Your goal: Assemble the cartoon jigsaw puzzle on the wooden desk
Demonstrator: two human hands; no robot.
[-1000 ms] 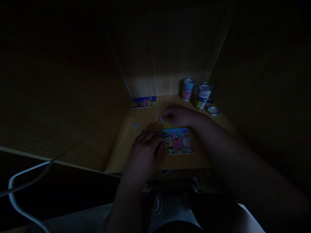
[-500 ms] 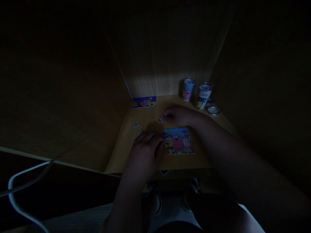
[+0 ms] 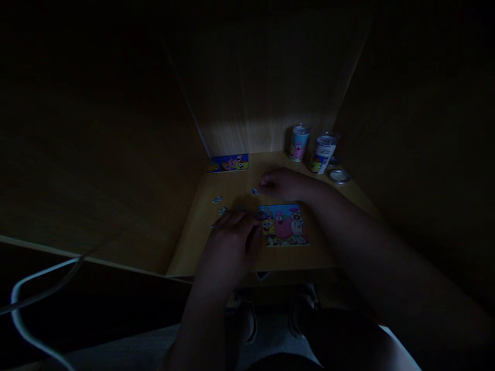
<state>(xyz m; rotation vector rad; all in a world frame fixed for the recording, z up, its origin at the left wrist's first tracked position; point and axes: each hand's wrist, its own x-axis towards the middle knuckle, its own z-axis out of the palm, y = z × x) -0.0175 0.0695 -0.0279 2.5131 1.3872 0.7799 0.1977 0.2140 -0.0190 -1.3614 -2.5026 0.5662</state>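
Note:
In the dim light, a mostly joined jigsaw puzzle (image 3: pixel 284 225) with cartoon figures lies flat on the wooden surface. My left hand (image 3: pixel 235 232) rests palm down at its left edge, fingers bent and thumb apart from them; what lies beneath the palm is hidden. Beyond the puzzle, my right hand (image 3: pixel 276 184) is closed, its curled fingertips right beside a small jigsaw piece (image 3: pixel 254 191). Whether those fingers pinch anything is too dark to see. Other loose pieces lie to the left, one piece (image 3: pixel 217 199) farther back and another piece (image 3: pixel 223 211) by my left fingers.
A second puzzle picture (image 3: pixel 228 163) lies against the back panel. At the back right stand two clear-topped cans, one can (image 3: pixel 299 142) and a nearer can (image 3: pixel 323 153), with a round lid (image 3: pixel 339 176) beside them. Wooden side panels close in both sides. A white cable (image 3: pixel 17 314) hangs lower left.

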